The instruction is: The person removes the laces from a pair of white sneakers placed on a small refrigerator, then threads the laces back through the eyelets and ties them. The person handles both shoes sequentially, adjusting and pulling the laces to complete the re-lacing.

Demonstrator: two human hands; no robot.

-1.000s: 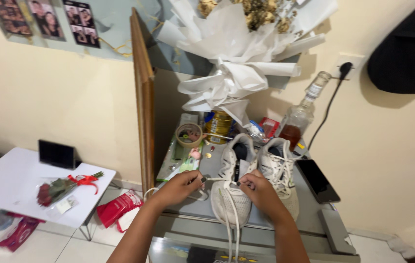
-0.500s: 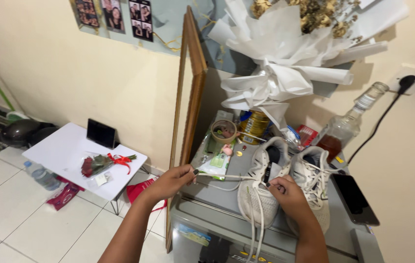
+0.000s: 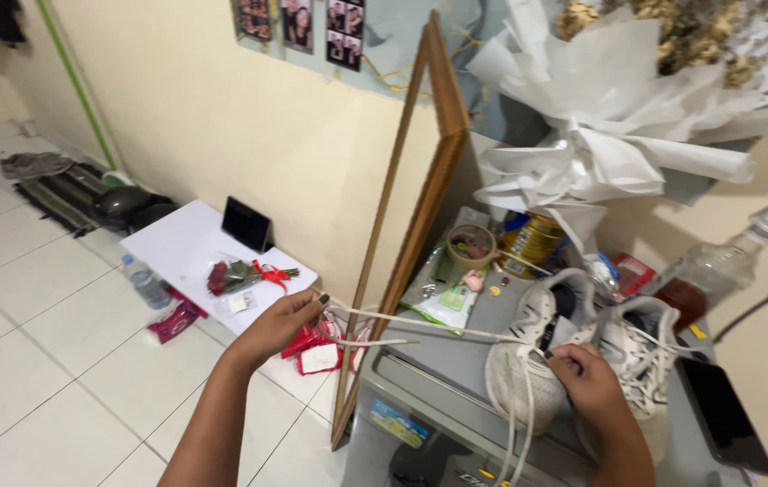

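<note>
Currently, we record this moment as follows.

Left hand: our left hand point(image 3: 283, 320) is out to the left, off the edge of the grey tabletop point(image 3: 442, 356), fingers pinched on the white shoelace point(image 3: 420, 325).

Right hand: our right hand point(image 3: 587, 379) rests on the left white sneaker point(image 3: 528, 361), fingertips pressed together at the eyelets where the lace leaves the shoe.

Lace position: the lace runs taut from the shoe's upper across to the left hand; a second strand loops slack below it, and further lengths hang down over the toe.

Shoe position: the sneaker stands on the tabletop, touching its partner, the right white sneaker point(image 3: 641, 361).

Handling, lace: we judge it light, soft and limp, with some friction through the eyelets. Take hold near the free end in a pinch; a loose grip would likely slip.

Handling, shoe: we judge it light and flexible, so it needs a steadying hand at the eyelet row.

Surroundings: a wooden frame point(image 3: 411, 225) leans just left of the tabletop; a tape roll point(image 3: 471, 245), a gold tin point(image 3: 533, 243) and a white paper bouquet point(image 3: 618, 135) lie behind the shoes; a dark phone point(image 3: 725, 415) lies to the right.

Hidden or unclear: the lace tip is covered by the left fingers; we cannot tell which eyelet it leaves. The glass bottle point(image 3: 726, 266) is cut off at the right border.
</note>
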